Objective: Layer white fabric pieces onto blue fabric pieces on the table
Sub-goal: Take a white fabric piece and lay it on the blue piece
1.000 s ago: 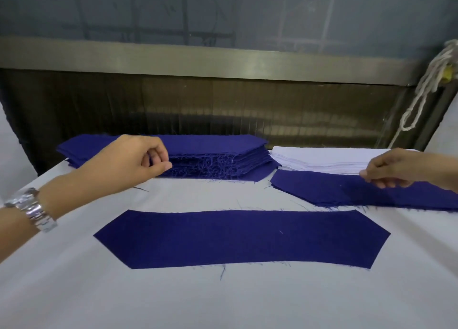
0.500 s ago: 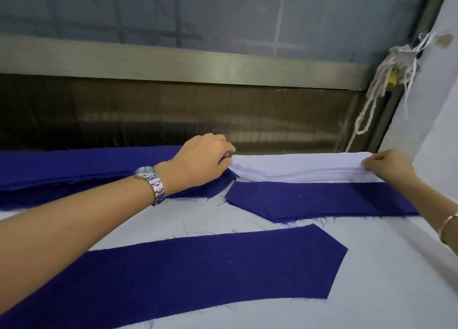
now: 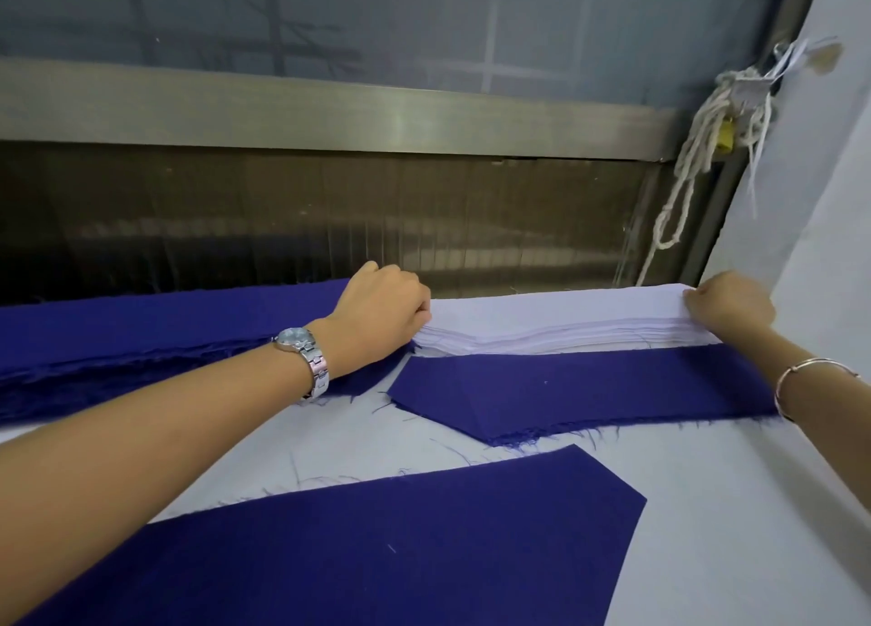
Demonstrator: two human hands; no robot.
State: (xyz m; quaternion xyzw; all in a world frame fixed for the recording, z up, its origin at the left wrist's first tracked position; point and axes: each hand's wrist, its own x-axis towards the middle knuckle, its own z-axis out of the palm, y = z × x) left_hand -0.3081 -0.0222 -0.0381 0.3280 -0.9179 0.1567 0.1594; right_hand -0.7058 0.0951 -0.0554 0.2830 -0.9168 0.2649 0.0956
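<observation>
A stack of white fabric pieces (image 3: 556, 316) lies at the far edge of the table. My left hand (image 3: 379, 312) pinches the stack's left end with curled fingers. My right hand (image 3: 728, 302) pinches the top white piece at the stack's right end, lifting that corner slightly. A single blue fabric piece (image 3: 377, 545) lies flat near me. A small pile of blue pieces (image 3: 579, 392) sits just in front of the white stack. A thick stack of blue pieces (image 3: 141, 342) lies at the far left, partly behind my left forearm.
The table has a white cloth cover (image 3: 707, 531). A metal rail and dark ribbed panel (image 3: 330, 220) run behind the table. A knotted white rope (image 3: 693, 154) hangs at the back right beside a white wall (image 3: 825, 177).
My left hand has moved right from the blue stack to the white stack's left end. My right hand has shifted to the stack's right end. The view has turned right and closer.
</observation>
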